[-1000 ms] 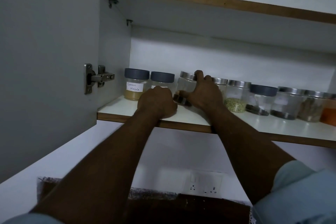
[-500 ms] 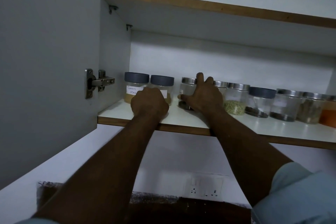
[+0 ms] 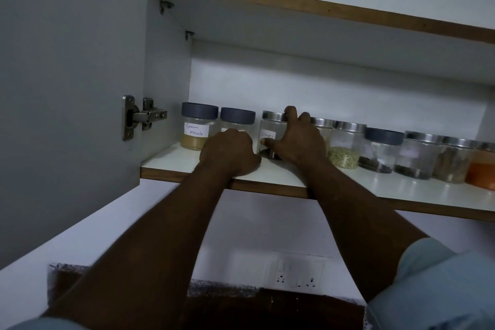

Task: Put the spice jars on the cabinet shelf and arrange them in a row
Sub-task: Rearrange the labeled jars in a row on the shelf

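Observation:
Several clear spice jars stand in a row on the white cabinet shelf (image 3: pixel 171 162). At the far left is the grey-lidded "Garam Masala" jar (image 3: pixel 197 126), then a second grey-lidded jar (image 3: pixel 237 120). My left hand (image 3: pixel 230 153) is a closed fist in front of that second jar, resting on the shelf; whether it touches the jar is hidden. My right hand (image 3: pixel 298 139) grips the steel-lidded "Cloves" jar (image 3: pixel 270 132), fingers over its lid. To the right stand a jar of green seeds (image 3: pixel 345 144) and several more jars, ending in an orange one (image 3: pixel 483 169).
The grey cabinet door (image 3: pixel 67 88) stands open on the left, with a metal hinge (image 3: pixel 142 116). An upper shelf (image 3: pixel 321 8) hangs close above the jars. Below the cabinet, a wall socket plate (image 3: pixel 296 270) sits above a dark counter edge.
My right hand has set the Cloves jar upright and pushed it back into the row. My left fist has slid slightly toward the second jar.

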`<state>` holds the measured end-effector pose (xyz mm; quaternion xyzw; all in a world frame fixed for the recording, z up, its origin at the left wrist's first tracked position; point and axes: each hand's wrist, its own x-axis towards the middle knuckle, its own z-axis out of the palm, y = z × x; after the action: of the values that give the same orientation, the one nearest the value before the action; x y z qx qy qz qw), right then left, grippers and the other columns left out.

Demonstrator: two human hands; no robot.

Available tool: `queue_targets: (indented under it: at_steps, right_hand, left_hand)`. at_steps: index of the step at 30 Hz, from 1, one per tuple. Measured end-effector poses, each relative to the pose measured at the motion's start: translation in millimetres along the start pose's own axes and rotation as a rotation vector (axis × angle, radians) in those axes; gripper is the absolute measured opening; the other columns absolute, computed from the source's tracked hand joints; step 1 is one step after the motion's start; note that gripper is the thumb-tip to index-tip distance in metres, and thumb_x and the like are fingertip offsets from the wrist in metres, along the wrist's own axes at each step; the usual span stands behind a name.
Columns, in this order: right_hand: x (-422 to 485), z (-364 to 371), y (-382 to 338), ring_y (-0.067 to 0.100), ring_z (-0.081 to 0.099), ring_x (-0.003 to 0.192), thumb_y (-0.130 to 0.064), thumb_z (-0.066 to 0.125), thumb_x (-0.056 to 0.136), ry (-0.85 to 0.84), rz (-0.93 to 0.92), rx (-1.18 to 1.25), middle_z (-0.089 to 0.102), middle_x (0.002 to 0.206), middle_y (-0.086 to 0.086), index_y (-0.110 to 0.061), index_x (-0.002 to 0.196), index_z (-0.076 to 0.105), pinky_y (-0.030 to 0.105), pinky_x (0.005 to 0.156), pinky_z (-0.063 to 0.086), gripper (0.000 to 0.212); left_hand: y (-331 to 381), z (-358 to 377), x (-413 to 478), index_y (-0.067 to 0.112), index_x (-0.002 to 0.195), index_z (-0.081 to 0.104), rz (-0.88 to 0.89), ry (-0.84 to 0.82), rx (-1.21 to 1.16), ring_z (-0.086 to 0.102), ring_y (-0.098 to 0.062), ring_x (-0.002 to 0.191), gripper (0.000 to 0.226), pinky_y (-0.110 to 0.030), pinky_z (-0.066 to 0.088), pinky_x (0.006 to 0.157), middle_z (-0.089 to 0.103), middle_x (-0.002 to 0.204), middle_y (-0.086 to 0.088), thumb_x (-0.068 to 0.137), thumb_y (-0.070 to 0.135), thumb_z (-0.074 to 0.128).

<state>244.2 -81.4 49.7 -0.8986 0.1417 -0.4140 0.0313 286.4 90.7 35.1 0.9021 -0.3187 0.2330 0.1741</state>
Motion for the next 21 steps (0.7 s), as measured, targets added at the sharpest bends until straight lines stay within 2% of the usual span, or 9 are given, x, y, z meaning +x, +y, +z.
queue_targets:
  at_steps: [3, 6, 9, 12, 17, 21]
  right_hand:
    - [0.9, 2.9, 2.1, 0.038, 0.059, 0.110, -0.054, 0.078, 0.074, -0.009, -0.004, 0.042, 0.052, 0.128, 0.016, -0.021, 0.141, 0.037, 0.041, 0.081, 0.051, 0.085]
    - [2.5, 4.0, 1.9, 0.038, 0.060, 0.112, -0.051, 0.075, 0.074, -0.035, 0.009, 0.059, 0.056, 0.128, 0.015, -0.022, 0.149, 0.029, 0.042, 0.084, 0.052, 0.092]
    - [1.8, 3.3, 0.4, 0.037, 0.063, 0.110, -0.053, 0.070, 0.072, -0.036, 0.015, 0.065, 0.062, 0.125, 0.013, -0.026, 0.153, 0.022, 0.040, 0.082, 0.052, 0.098]
    - [1.6, 1.8, 0.7, 0.034, 0.065, 0.109, -0.062, 0.071, 0.073, -0.035, -0.004, 0.066, 0.065, 0.125, 0.012, -0.026, 0.152, 0.024, 0.044, 0.087, 0.056, 0.098]
    - [1.4, 4.2, 2.0, 0.035, 0.065, 0.107, -0.053, 0.076, 0.075, -0.050, -0.028, 0.088, 0.065, 0.122, 0.014, -0.022, 0.151, 0.025, 0.047, 0.088, 0.058, 0.097]
    - [1.0, 5.0, 2.3, 0.036, 0.065, 0.107, -0.052, 0.075, 0.077, -0.046, -0.028, 0.058, 0.065, 0.121, 0.015, -0.021, 0.152, 0.023, 0.047, 0.088, 0.057, 0.096]
  left_hand:
    - [0.7, -0.1, -1.0, 0.019, 0.097, 0.073, -0.017, 0.004, 0.003, 0.065, -0.024, 0.092, 0.041, -0.036, 0.054, 0.079, 0.071, 0.098, -0.005, 0.085, 0.056, 0.061]
    - [1.5, -0.7, -2.6, 0.018, 0.103, 0.072, -0.058, 0.016, 0.025, 0.065, -0.025, 0.096, 0.040, -0.038, 0.055, 0.081, 0.071, 0.103, -0.005, 0.086, 0.052, 0.063]
    - [2.1, -1.8, -3.6, 0.016, 0.108, 0.071, -0.132, 0.049, 0.050, 0.065, -0.026, 0.100, 0.037, -0.038, 0.054, 0.082, 0.070, 0.108, -0.005, 0.086, 0.045, 0.064]
    - [1.6, -4.4, -4.9, 0.015, 0.115, 0.068, -0.236, 0.066, 0.053, 0.064, -0.026, 0.104, 0.039, -0.036, 0.048, 0.075, 0.068, 0.114, -0.005, 0.087, 0.041, 0.065]
    - [1.4, -6.4, -5.9, 0.015, 0.122, 0.066, -0.320, 0.085, 0.039, 0.064, -0.025, 0.105, 0.041, -0.036, 0.044, 0.073, 0.068, 0.117, -0.005, 0.088, 0.040, 0.066]
    - [0.9, -8.2, -6.9, 0.014, 0.123, 0.064, -0.379, 0.110, 0.028, 0.064, -0.026, 0.107, 0.046, -0.037, 0.049, 0.077, 0.067, 0.120, -0.007, 0.088, 0.042, 0.068]
